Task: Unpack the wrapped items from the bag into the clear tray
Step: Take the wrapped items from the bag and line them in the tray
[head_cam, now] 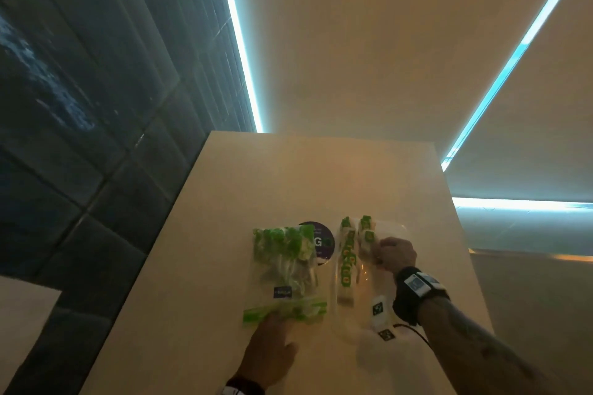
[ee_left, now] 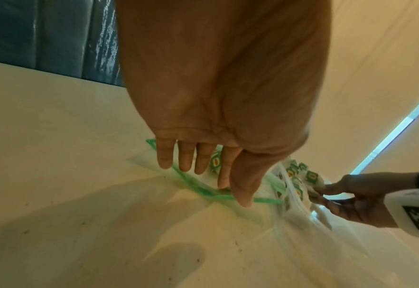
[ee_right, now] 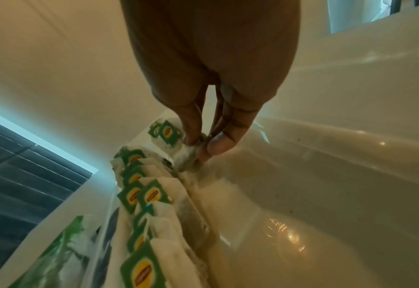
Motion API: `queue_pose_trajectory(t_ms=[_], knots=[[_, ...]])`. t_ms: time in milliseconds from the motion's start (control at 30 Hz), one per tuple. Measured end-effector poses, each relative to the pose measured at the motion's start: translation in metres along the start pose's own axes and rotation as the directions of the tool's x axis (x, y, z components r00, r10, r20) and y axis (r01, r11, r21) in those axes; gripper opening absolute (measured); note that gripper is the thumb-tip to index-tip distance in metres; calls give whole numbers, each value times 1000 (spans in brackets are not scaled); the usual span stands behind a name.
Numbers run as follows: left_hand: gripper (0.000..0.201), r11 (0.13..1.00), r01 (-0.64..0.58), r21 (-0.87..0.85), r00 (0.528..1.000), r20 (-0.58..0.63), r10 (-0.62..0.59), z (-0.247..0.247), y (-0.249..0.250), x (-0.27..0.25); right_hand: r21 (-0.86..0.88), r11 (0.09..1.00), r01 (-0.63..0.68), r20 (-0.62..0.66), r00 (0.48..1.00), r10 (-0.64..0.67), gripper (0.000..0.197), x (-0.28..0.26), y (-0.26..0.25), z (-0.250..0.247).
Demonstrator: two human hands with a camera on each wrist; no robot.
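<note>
A clear zip bag (head_cam: 282, 269) with a green seal lies on the pale table and holds several wrapped tea bags. My left hand (head_cam: 272, 319) presses its straight fingers (ee_left: 165, 155) on the bag's green seal (ee_left: 198, 188) at the near end. To the right stands the clear tray (head_cam: 349, 324), with a row of tea bags (head_cam: 346, 263) with green and yellow tags (ee_right: 151, 196) along its left wall. My right hand (head_cam: 385, 248) is inside the tray at the far end and pinches one tea bag (ee_right: 189, 155) between thumb and fingers, just beside the row.
A dark round sticker (head_cam: 321, 242) shows on the table (head_cam: 224, 234) behind the bag. The table's left edge runs along a dark tiled wall (head_cam: 80, 138). The tray's right half (ee_right: 314, 194) is bare plastic.
</note>
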State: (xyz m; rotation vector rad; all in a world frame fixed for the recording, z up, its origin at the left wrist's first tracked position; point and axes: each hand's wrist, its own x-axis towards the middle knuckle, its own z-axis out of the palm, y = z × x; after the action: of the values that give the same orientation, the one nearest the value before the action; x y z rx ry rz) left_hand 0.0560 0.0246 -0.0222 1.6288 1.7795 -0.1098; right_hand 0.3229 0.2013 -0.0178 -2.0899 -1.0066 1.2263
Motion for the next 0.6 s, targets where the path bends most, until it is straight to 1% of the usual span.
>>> queue_pose_trajectory(t_ms=[67, 133, 167, 267, 333, 367, 400, 433, 500, 533, 600], knots=[[62, 999, 2, 39, 999, -35, -1, 2, 1, 2, -31, 999, 18, 1, 1000, -18, 15, 6, 3, 5], [55, 999, 27, 30, 995, -99, -24, 1, 6, 5, -42, 999, 34, -11, 999, -34, 9, 7, 2, 7], [52, 999, 34, 22, 990, -138, -31, 0, 8, 6, -45, 998, 39, -23, 999, -41, 16, 7, 2, 9], [51, 1000, 25, 16, 977, -213, -21, 0, 13, 7, -5, 1000, 26, -64, 998, -27, 52, 2, 1, 13], [53, 999, 31, 42, 974, -227, -21, 0, 17, 6, -23, 999, 41, -103, 994, -44, 66, 1, 4, 17], [53, 998, 39, 48, 973, -231, -27, 1, 18, 7, -27, 998, 48, -100, 994, -51, 69, 0, 6, 19], [54, 998, 47, 52, 972, -231, -33, 2, 19, 8, -19, 998, 55, -78, 995, -56, 67, 1, 8, 22], [55, 997, 53, 59, 973, -227, -38, 2, 20, 8, -2, 998, 68, -48, 997, -68, 58, 0, 9, 24], [58, 996, 39, 74, 975, -221, -22, 3, 20, 7, 31, 995, 96, 5, 995, -96, 32, -4, 9, 28], [59, 996, 32, 83, 975, -222, -13, 4, 19, 7, 48, 994, 103, 21, 994, -104, 24, -5, 10, 30], [62, 994, 18, 107, 978, -209, 5, 5, 19, 5, 75, 992, 106, 49, 993, -110, 17, -9, 9, 30]])
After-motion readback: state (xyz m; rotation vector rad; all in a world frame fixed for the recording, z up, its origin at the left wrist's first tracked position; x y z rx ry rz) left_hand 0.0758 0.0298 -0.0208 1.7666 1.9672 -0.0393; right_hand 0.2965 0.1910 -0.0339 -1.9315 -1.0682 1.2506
